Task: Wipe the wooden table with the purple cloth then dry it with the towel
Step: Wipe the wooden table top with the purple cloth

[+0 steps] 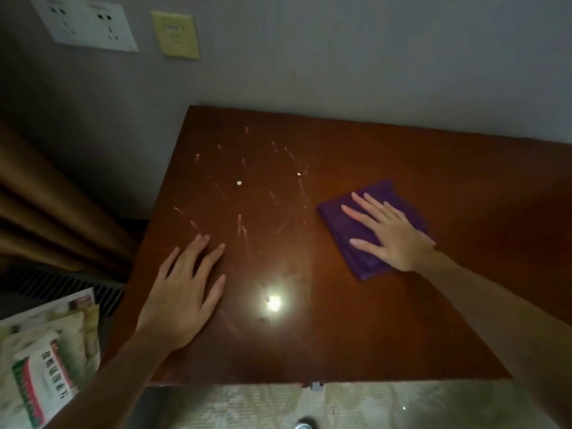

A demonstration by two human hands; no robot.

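Observation:
A dark brown wooden table (pixel 418 320) fills the middle of the view. Pale smears and small white specks (pixel 247 187) mark its left half. A folded purple cloth (pixel 349 227) lies flat on the table right of centre. My right hand (pixel 390 233) presses on top of the cloth with fingers spread and flat. My left hand (pixel 185 292) rests palm down on the bare wood near the table's left edge, fingers apart, holding nothing. No towel is in view.
A grey wall (pixel 340 57) with white sockets (pixel 83 23) and a yellow plate (pixel 176 34) stands behind the table. Brown curtains (pixel 40 205) hang at the left. Printed bags (pixel 46 366) lie on the floor at lower left. A lamp glare (pixel 274 303) reflects off the wood.

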